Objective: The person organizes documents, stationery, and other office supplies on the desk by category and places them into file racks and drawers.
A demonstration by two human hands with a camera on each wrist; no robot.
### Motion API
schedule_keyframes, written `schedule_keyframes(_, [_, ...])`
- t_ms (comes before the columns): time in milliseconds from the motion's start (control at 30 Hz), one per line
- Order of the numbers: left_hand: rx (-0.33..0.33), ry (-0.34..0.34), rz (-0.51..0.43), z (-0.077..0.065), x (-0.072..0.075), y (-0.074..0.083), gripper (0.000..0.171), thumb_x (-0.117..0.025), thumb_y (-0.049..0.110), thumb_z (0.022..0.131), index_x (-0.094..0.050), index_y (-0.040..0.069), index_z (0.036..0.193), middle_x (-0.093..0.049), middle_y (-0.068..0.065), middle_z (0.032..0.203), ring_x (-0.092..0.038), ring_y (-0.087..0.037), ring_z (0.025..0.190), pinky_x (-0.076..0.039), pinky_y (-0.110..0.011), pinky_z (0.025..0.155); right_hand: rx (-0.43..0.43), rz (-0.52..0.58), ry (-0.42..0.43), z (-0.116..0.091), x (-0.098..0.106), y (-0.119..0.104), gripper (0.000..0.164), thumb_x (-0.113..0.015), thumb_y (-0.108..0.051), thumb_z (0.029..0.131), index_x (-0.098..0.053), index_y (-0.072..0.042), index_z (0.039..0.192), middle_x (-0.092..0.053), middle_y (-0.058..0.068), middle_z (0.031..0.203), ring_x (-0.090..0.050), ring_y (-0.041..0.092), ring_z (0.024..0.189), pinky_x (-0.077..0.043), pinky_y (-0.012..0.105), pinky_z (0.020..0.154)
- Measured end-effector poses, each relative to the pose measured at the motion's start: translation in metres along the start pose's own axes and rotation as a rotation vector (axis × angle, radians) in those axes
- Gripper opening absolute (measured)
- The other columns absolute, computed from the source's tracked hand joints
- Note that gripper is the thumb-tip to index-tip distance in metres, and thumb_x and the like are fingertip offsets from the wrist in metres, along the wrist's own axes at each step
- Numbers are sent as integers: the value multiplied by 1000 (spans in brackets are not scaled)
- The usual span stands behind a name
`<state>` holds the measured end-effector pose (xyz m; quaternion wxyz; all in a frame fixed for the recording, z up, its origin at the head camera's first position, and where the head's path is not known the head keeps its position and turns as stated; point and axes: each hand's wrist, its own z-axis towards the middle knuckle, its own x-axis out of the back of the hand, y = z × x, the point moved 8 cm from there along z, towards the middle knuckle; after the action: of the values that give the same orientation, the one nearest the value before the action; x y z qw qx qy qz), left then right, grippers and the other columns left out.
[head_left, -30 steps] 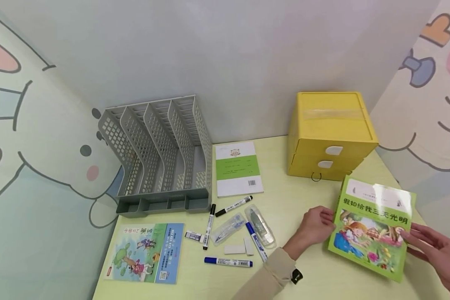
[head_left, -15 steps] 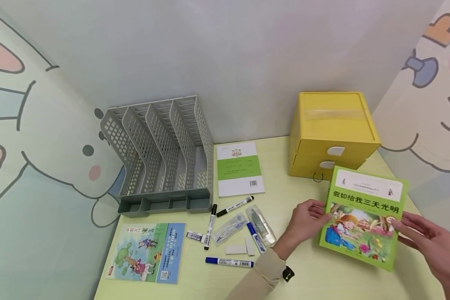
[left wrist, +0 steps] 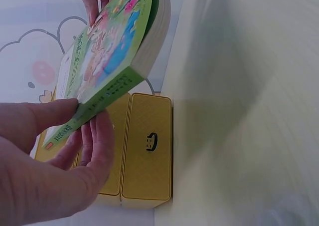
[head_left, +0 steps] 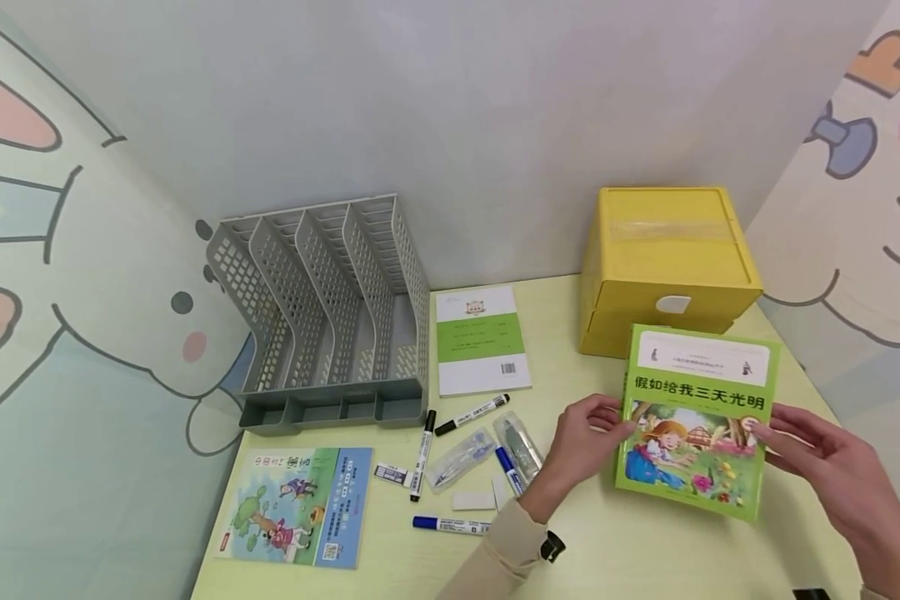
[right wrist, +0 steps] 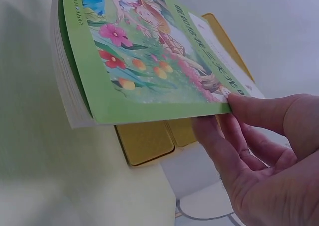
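A green book (head_left: 695, 421) with a picture of a girl among flowers is held up off the table, cover facing the head camera. At its spine edge my left hand (head_left: 587, 442) pinches it, thumb on the cover and fingers beneath, as the left wrist view shows. My right hand (head_left: 825, 458) grips the opposite edge the same way; in the right wrist view the thumb lies on the cover (right wrist: 164, 61) and the fingers go under it. The book's underside is hidden in the head view.
Behind the book stands a yellow drawer box (head_left: 675, 242). A grey file rack (head_left: 330, 392) is at the left. Around it lie a white-and-green book (head_left: 482, 375), a blue picture book (head_left: 292, 508), black markers (head_left: 422, 454), a blue marker (head_left: 450, 524), clear cases (head_left: 461, 458) and erasers (head_left: 474, 500).
Both hands have carried the green book leftward and a little up in the head view. It now covers the lower drawer's handle and sits straighter. Both hands keep their hold.
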<state>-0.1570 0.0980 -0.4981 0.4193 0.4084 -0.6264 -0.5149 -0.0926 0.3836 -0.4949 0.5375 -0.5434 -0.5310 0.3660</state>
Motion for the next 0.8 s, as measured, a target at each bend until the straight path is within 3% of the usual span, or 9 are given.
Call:
schedule_keyframes(167, [-43, 10, -5, -2, 12, 3, 22, -79, 14, 92, -73, 7, 112, -68, 9, 91, -65, 0, 84, -55, -18, 77, 62, 4, -29, 7, -12, -14, 39, -69, -1, 97, -67, -36, 116, -72, -21, 101, -72, -2, 85, -58, 20, 68])
schedule_keyframes(400, [-100, 15, 2, -6, 32, 4, 22, -77, 13, 93, -71, 6, 113, -71, 1, 98, -66, -2, 89, -56, -20, 81, 103, 104, -114, 17, -34, -25, 38, -67, 3, 97, -70, -29, 118, -75, -15, 105, -73, 2, 88, -59, 22, 71])
schedule_keyframes(633, [-124, 29, -15, -11, 50, 5, 25, -77, 13, 94, -69, 5, 115, -70, 0, 100, -66, -5, 93, -57, -22, 82, 142, 42, -164, 25, -53, -38, 33, -68, 0, 97, -69, -20, 123, -75, -12, 105, -74, 4, 90, -60, 24, 73])
schedule_keyframes(800, [-150, 38, -12, -16, 63, 8, 26, -77, 16, 94, -68, 6, 117, -68, 1, 100, -66, -7, 94, -58, -24, 83, 184, 84, -210, 29, -68, -45, 33, -68, 3, 97, -68, -15, 124, -75, -9, 106, -74, 5, 92, -60, 24, 75])
